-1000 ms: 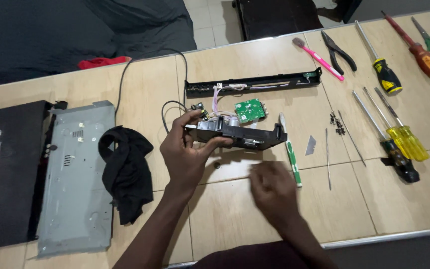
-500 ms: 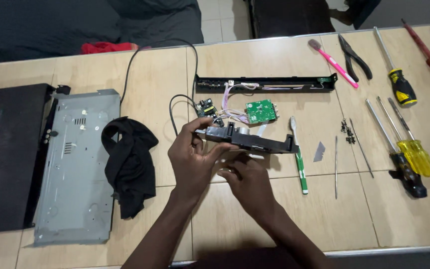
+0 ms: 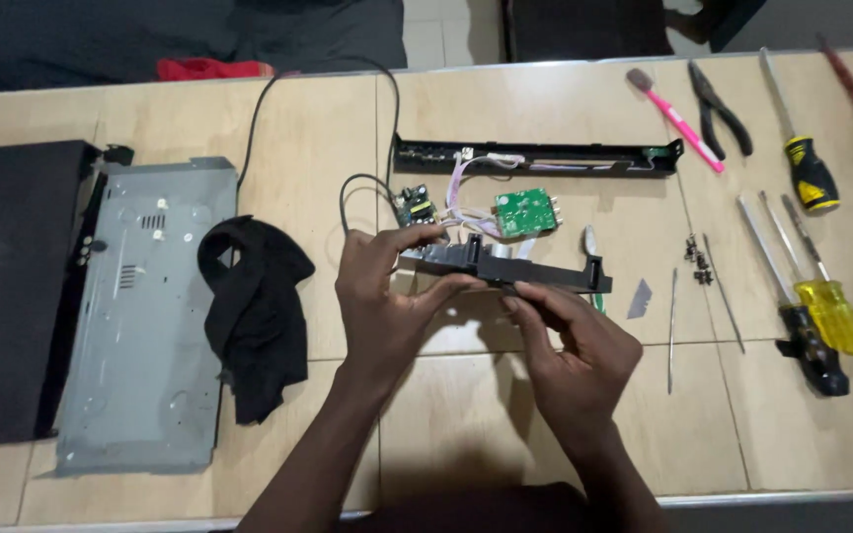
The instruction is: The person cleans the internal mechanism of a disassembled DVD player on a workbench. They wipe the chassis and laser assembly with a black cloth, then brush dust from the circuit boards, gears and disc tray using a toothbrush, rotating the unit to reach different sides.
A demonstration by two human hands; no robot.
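While the left hand [image 3: 382,296] clamps the black plastic frame [image 3: 510,268] at centre frame, the right hand [image 3: 575,345] pinches its lower edge; fingers hide the frame's underside.

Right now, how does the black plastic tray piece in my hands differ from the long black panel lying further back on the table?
The black plastic tray piece is held up off the table by the left hand and right hand; the long black panel lies flat, untouched. The tray piece is shorter and chunkier; the panel is longer and slimmer. Pale wires run along the panel. Both are black and lie roughly crosswise.
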